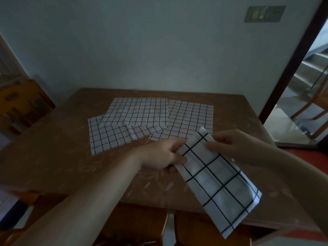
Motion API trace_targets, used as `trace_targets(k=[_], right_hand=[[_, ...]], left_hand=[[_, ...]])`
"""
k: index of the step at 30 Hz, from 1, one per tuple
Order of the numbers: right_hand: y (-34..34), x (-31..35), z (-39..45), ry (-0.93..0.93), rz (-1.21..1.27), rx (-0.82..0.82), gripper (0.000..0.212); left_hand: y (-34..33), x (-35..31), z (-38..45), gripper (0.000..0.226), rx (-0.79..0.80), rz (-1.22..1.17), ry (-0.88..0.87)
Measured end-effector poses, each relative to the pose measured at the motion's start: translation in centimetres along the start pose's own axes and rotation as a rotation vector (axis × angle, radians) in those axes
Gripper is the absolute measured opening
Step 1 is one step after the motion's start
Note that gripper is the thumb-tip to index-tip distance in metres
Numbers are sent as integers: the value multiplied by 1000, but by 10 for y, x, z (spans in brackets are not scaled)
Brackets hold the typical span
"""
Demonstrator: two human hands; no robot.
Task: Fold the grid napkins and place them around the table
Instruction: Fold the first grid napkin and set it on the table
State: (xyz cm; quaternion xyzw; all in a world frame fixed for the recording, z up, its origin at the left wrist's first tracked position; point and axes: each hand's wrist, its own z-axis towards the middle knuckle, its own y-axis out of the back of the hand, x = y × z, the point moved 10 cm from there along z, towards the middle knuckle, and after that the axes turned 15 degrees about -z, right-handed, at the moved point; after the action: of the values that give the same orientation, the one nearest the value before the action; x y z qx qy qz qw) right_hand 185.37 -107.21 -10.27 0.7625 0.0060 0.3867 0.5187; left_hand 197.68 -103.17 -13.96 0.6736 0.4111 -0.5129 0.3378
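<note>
Both hands lift a folded napkin (214,176) above the near edge of the brown table (53,157), the left hand (165,157) pinching its upper left edge and the right hand (229,144) pinching its right edge, while three unfolded grid napkins (136,112) lie overlapping farther back.

Four grid napkins in all. One folded napkin (215,180) — a long narrow strip, pinched between the fingers of both hands near its far end. Three unfolded napkins beyond the fingertips, overlapping, flat on one table (53,157): left napkin (106,139), middle napkin (138,112), right napkin (188,119). Two hands — left hand (163,155) at the strip's left edge, right hand (230,144) at its right edge. One wall plate (264,14) high on the wall. One chair (312,103) past the doorway, right of the right hand's fingers.
</note>
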Motion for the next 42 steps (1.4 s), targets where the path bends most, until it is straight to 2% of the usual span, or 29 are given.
trace_targets(k=[2, 4, 6, 9, 11, 14, 17, 21, 25, 26, 27, 30, 32, 35, 38, 40, 42], right_hand=[[9, -3, 2, -18, -21, -139, 27], [19, -10, -2, -48, 124, -256, 22], [29, -15, -5, -43, 225, -372, 21], [40, -16, -12, -38, 313, -561, 20], [44, -17, -15, -38, 345, -639, 21], [41, -12, -13, -17, 397, -601, 24], [41, -11, -11, -9, 406, -607, 53], [46, -11, -13, -16, 356, -690, 59], [51, -14, -16, -22, 339, -757, 57], [53, -16, -16, -30, 340, -766, 58], [54, -19, -15, -35, 341, -765, 60], [61, -25, -12, -66, 264, -769, 62], [68, -25, -13, -68, 169, -808, 61], [75, -22, -16, -52, 84, -879, 59], [81, -23, -21, -49, 85, -939, 58], [80, -23, -19, -18, 152, -882, 54], [60, -21, -9, -3, 237, -597, 41]], left_hand=[[6, -4, 0, 23, -31, -43, -27], [15, -9, -1, 22, -95, -146, -86], [24, -14, 0, 9, -187, -233, -185], [32, -12, 2, 33, -326, -349, -273], [26, -18, 3, 22, -389, -329, -337], [21, -25, 0, 23, -500, -309, -399], [20, -27, 1, 33, -532, -275, -426], [15, -36, -4, 70, -510, -344, -471], [4, -19, 4, 53, -426, -246, -341], [3, -14, 7, 55, -426, -226, -324], [2, -13, 7, 56, -431, -182, -322], [6, -13, 7, 32, -464, -61, -357], [5, -17, 5, 26, -470, -31, -370], [2, -13, 7, 16, -437, -121, -337], [-5, 0, 9, 21, -329, -213, -233], [-5, 5, 10, 37, -317, -147, -212], [4, 4, 8, 40, -390, -118, -260]])
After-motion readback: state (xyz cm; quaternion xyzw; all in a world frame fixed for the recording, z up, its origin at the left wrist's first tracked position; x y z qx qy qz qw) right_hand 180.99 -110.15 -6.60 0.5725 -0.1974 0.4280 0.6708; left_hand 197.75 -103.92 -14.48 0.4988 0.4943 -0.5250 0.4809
